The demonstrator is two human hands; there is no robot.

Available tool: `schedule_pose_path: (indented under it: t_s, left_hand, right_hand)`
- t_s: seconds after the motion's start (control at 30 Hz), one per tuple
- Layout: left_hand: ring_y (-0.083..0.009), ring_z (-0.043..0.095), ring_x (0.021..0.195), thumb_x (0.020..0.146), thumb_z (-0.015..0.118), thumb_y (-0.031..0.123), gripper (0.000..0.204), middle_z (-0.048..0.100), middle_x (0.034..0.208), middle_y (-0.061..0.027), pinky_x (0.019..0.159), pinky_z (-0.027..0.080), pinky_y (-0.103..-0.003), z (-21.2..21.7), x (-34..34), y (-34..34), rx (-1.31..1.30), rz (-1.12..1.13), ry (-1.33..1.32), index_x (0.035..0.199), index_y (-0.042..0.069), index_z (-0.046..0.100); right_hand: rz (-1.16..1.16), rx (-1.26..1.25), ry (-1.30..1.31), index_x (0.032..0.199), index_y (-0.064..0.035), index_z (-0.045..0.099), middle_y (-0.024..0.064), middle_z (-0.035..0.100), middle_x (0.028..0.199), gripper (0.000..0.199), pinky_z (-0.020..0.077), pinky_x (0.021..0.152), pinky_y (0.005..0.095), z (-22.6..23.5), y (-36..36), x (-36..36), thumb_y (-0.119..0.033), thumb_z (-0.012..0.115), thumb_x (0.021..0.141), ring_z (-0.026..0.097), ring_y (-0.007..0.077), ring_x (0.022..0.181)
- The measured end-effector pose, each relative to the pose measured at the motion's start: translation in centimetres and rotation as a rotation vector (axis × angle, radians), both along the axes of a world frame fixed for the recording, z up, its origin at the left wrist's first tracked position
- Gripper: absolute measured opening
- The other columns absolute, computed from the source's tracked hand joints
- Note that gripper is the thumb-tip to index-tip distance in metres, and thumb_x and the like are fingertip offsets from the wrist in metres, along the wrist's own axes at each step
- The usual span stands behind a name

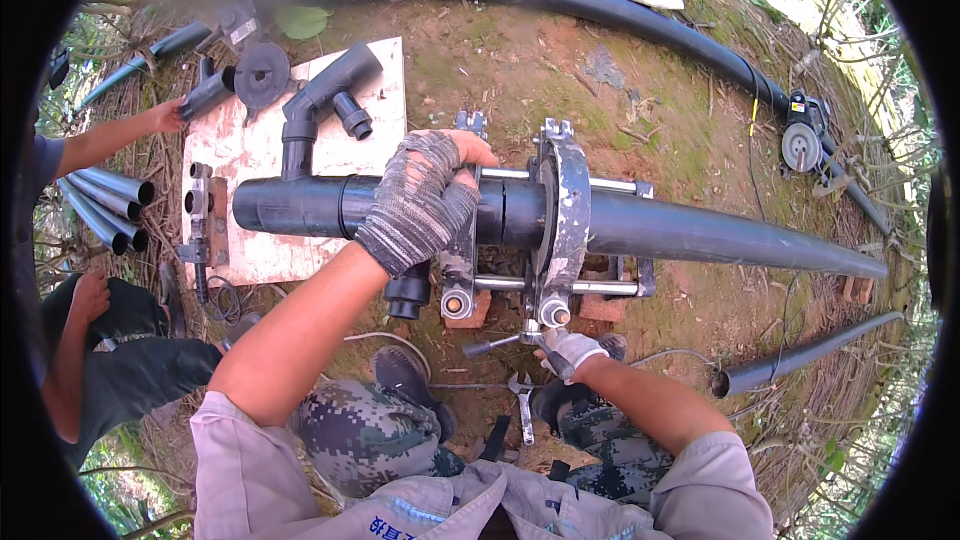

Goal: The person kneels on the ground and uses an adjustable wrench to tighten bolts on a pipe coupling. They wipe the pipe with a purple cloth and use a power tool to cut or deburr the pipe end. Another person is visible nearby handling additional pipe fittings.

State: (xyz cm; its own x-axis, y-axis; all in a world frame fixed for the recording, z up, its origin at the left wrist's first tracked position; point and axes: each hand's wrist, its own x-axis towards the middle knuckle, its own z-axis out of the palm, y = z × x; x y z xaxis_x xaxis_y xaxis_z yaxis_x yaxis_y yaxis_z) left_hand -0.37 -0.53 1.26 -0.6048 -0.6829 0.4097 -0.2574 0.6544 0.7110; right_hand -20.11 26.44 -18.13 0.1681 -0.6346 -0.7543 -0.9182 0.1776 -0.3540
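Observation:
My left hand [425,195], in a grey striped glove, wraps over the top of a black pipe fitting [290,206] just left of a clamp frame. The frame's scuffed ring clamp [565,215] encircles a long black plastic pipe [720,236] that runs off to the right. Between fitting and pipe a narrow dark seam shows. Low in front of the frame, my right hand [575,352], in a pale glove, closes on a metal crank handle [505,343] under the ring clamp. Its fingertips are partly hidden. Steel guide rods [610,288] join the frame's parts.
Left, another person's hand [172,115] holds a short black pipe piece [208,93] beside a board [270,258] bearing a tee fitting [325,85]. An open-end wrench [524,408] lies between my feet. An angle grinder [802,145] and a cut pipe [800,355] lie right.

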Motion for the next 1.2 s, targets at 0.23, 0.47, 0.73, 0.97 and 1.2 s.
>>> schedule_pose_path:
  t_s: [0.23,0.47,0.73,0.97,1.2]
  left_hand:
    - [-0.0373,0.061,0.104,0.073,0.066,0.007,0.024,0.069,0.099,-0.011,0.096,0.047,-0.048,2.9,-0.6,-2.5,-0.189,-0.153,-0.422,0.097,0.007,0.069]
    - [-0.0295,0.046,0.132,0.076,0.077,0.026,0.048,0.06,0.128,-0.0062,0.112,0.031,-0.054,4.2,-2.5,0.1,-0.279,-0.293,-0.929,0.119,0.01,0.066]
    - [-0.0369,0.055,0.122,0.087,0.062,0.012,0.035,0.06,0.127,-0.0184,0.107,0.041,-0.046,1.6,-0.2,-0.4,-0.134,0.021,-0.302,0.121,0.004,0.064]
    - [-0.0281,0.059,0.116,0.092,0.06,0.01,0.03,0.064,0.121,-0.0151,0.106,0.041,-0.039,1.9,1.9,-0.8,0.136,0.311,0.006,0.12,0.003,0.065]
    - [-0.015,0.059,0.108,0.092,0.06,0.01,0.03,0.065,0.12,-0.0068,0.093,0.046,-0.031,1.3,3.2,-0.9,0.212,0.407,0.122,0.121,0.005,0.066]
  right_hand:
    - [0.116,0.02,0.028,0.116,0.0005,0.057,0.0251,0.066,0.115,0.034,0.0564,0.086,0.0463,-2.1,0.6,-0.9,-0.017,0.065,0.087,0.069,0.0392,0.103]
    - [0.2,0.387,-0.04,0.112,0.0,0.069,0.0227,0.07,0.113,0.043,0.052,0.092,0.0446,-1.0,2.5,-1.3,-0.034,0.057,0.09,0.066,0.0379,0.111]
    - [-0.231,0.355,0.005,0.116,-0.0089,0.069,0.0182,0.065,0.126,0.045,0.0504,0.096,0.0419,-29.5,21.4,8.9,-0.042,0.054,0.089,0.062,0.0347,0.118]
    - [-0.83,0.172,0.088,0.116,-0.0058,0.066,0.0226,0.068,0.114,0.039,0.0518,0.093,0.0448,-10.4,11.6,10.9,-0.03,0.066,0.086,0.065,0.0392,0.11]
    - [-0.935,0.174,0.218,0.114,-0.0116,0.067,0.0154,0.069,0.113,0.032,0.0526,0.089,0.0411,-9.5,10.8,11.0,-0.027,0.067,0.086,0.066,0.0337,0.107]
